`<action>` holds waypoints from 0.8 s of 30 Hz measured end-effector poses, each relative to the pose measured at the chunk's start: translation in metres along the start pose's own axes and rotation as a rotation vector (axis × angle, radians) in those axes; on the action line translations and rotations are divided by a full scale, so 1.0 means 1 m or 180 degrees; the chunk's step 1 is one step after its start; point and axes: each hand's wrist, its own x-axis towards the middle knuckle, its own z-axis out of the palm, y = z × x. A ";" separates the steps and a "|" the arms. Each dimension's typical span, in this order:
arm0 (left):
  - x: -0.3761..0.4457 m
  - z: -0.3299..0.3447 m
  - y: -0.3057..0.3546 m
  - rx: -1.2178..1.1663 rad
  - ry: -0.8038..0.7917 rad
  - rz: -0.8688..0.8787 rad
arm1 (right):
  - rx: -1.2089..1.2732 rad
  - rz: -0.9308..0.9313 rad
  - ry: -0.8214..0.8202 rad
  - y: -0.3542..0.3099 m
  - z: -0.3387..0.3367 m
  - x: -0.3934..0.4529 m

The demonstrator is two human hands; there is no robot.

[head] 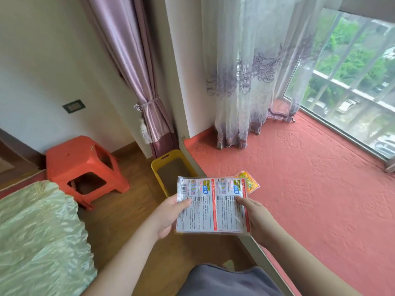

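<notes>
Left hand [168, 214]: grips the left edge of the packet. The thumb lies on the printed face and the other fingers [184, 202] are curled underneath, out of sight.
Right hand [256, 218]: grips the right edge in the same way, with the thumb on top near the upper right part and the rest of the fingers hidden under the sheet.
Printed packet [213, 206]: a flat, clear plastic packet with two panels of small text and red bars. It is held nearly level between the two sets of fingers, its barcode corner just above the left thumb.
Small yellow packet [249, 181]: just beyond the right fingers, partly covered by the printed packet's far right corner. I cannot tell whether it lies on the window seat or is held.
Window seat [310, 189]: covered in red, stretching away to the right of the right fingers.
Yellow basket [162, 167]: on the wooden floor, just beyond the left fingers.
Orange stool [81, 157]: well to the left of the left fingers.
Bed cover [38, 231]: pale green satin, far left of the left fingers.
Sheer curtain [245, 82]: hangs onto the window seat, well beyond both hands.
</notes>
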 end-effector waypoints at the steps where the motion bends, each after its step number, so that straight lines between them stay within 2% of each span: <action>1: 0.009 0.003 0.009 0.0024 -0.0032 -0.0012 | 0.0034 -0.0006 0.0001 -0.008 -0.002 0.006; 7: 0.058 0.015 0.050 0.0273 -0.0184 -0.0057 | 0.0302 -0.0020 0.0063 -0.043 -0.013 0.029; 13: 0.111 0.025 0.082 0.0493 -0.0507 -0.0135 | 0.0525 -0.0043 0.0414 -0.062 -0.022 0.051; 24: 0.235 0.028 0.149 0.1232 -0.1521 -0.0375 | 0.1174 -0.0355 0.1236 -0.089 -0.001 0.092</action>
